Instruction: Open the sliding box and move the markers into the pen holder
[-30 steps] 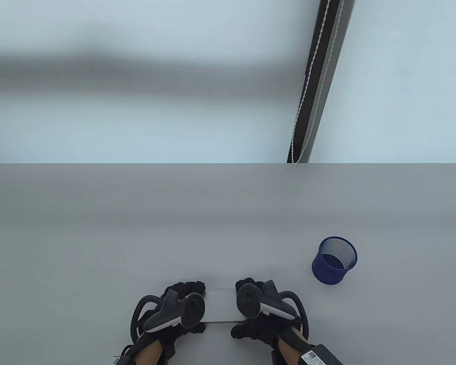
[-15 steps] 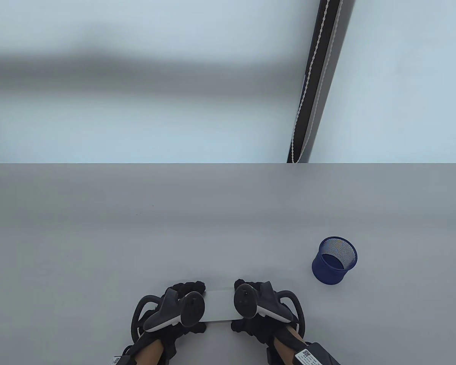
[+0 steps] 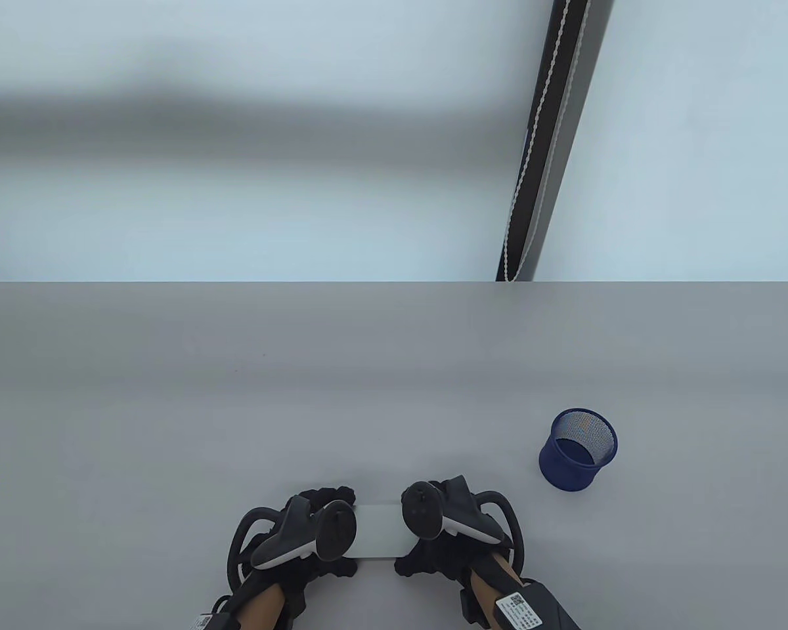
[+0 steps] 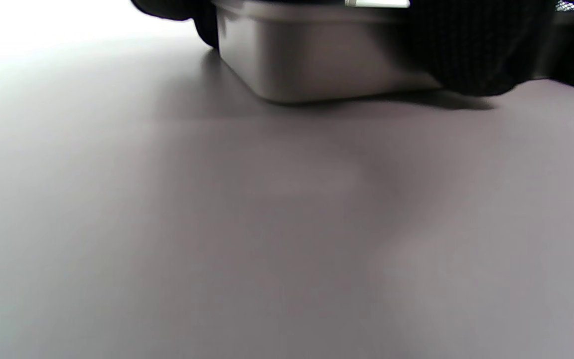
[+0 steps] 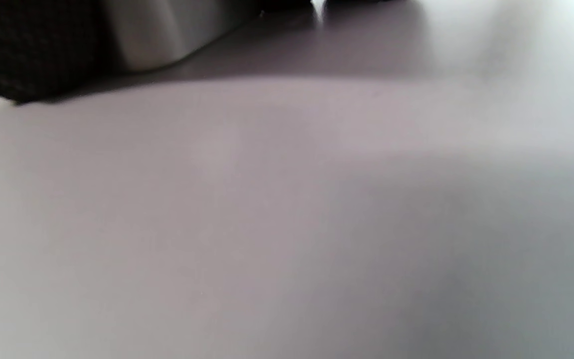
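A pale grey sliding box (image 3: pixel 379 530) lies near the table's front edge, held between both hands. My left hand (image 3: pixel 337 530) grips its left end, fingers over the far side and thumb on the near side. My right hand (image 3: pixel 415 527) grips the right end the same way. The left wrist view shows the box's side (image 4: pixel 317 60) resting on the table, with a gloved finger (image 4: pixel 471 50) curled against it. In the right wrist view a box corner (image 5: pixel 167 30) sits beside the glove (image 5: pixel 28 50). No markers show. The blue mesh pen holder (image 3: pixel 578 449) stands upright to the right.
The grey table (image 3: pixel 236 407) stretches wide to the left and behind the box. Its far edge meets a pale wall, where a dark post with a white cord (image 3: pixel 542 151) rises at the back right.
My right hand has slid a little to the left along the box, so less of the lid shows between the hands. The left hand and pen holder stayed put.
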`<state>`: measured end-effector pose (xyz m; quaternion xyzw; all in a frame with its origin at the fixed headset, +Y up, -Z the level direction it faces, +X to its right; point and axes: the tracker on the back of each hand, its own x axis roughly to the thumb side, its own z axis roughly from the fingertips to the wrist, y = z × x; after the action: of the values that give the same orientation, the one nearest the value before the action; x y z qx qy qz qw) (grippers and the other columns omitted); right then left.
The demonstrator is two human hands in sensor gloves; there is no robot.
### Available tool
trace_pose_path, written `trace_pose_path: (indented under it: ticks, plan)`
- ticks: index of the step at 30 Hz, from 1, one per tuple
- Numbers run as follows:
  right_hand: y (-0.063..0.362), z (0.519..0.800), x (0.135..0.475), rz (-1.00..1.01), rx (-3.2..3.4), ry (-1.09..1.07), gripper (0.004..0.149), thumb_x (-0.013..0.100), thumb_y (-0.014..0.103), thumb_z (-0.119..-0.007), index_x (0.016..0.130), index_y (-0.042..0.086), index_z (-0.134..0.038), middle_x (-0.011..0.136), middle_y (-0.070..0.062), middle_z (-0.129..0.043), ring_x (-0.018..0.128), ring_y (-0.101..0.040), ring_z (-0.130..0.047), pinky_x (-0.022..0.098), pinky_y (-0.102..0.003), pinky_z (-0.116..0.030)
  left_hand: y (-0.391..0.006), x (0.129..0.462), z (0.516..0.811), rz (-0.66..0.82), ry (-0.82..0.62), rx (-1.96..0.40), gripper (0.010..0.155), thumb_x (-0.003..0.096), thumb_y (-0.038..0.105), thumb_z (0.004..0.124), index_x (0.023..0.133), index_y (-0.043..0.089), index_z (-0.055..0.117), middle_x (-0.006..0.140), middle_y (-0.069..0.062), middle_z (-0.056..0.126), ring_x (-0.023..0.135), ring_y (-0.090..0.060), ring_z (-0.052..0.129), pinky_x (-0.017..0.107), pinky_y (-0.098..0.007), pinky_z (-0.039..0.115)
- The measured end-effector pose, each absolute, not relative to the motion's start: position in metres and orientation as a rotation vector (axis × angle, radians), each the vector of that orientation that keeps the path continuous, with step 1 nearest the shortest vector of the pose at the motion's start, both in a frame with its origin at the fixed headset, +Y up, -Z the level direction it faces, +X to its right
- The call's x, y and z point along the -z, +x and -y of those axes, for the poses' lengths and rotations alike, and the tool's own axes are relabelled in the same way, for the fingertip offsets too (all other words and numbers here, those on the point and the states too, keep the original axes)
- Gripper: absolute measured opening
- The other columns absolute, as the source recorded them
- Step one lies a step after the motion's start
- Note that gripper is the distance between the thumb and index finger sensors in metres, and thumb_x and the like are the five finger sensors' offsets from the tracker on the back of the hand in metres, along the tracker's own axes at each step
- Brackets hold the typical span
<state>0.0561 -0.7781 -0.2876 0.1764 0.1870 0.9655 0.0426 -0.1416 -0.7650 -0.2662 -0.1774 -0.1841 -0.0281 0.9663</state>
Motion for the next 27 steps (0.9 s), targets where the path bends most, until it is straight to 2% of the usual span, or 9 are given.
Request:
trace_pose_path:
  ticks: [4,19,27]
  plan:
    - [0.056,0.778,0.288,-0.6,-2.963,0.552,0.073,0.032,0.074,-0.067,0.09,0.041,-0.037,0.099,-0.004,-0.046,0.092,-0.037,-0.041,0.07,-0.049,-0.044,-0.134,0.266,0.761,0.394,-0.346,0.181,0.076,0.0417,0.071,0.065,0.106,0.036,0.042,0.114,0.009,0.056,0.105,-0.016,0.067,0.082,-0.039,0.063]
    - [0.053,0.779,0.288,-0.644,-2.996,0.559,0.073,0.034,0.075,-0.065,0.091,0.04,-0.035,0.099,-0.005,-0.045,0.093,-0.037,-0.04,0.07,-0.05,-0.044,-0.146,0.263,0.762,0.383,-0.34,0.18,0.078,0.0407,0.071,0.066,0.106,0.036,0.042,0.114,0.008,0.055,0.105,-0.017,0.066,0.082,-0.039,0.063]
    - [0.053,0.778,0.287,-0.665,-3.027,0.539,0.082,0.032,0.074,-0.067,0.095,0.034,-0.034,0.099,-0.006,-0.045,0.095,-0.036,-0.041,0.07,-0.05,-0.046,-0.152,0.262,0.761,0.369,-0.361,0.199,0.08,0.0409,0.071,0.066,0.107,0.035,0.039,0.115,0.006,0.053,0.106,-0.02,0.065,0.082,-0.04,0.061]
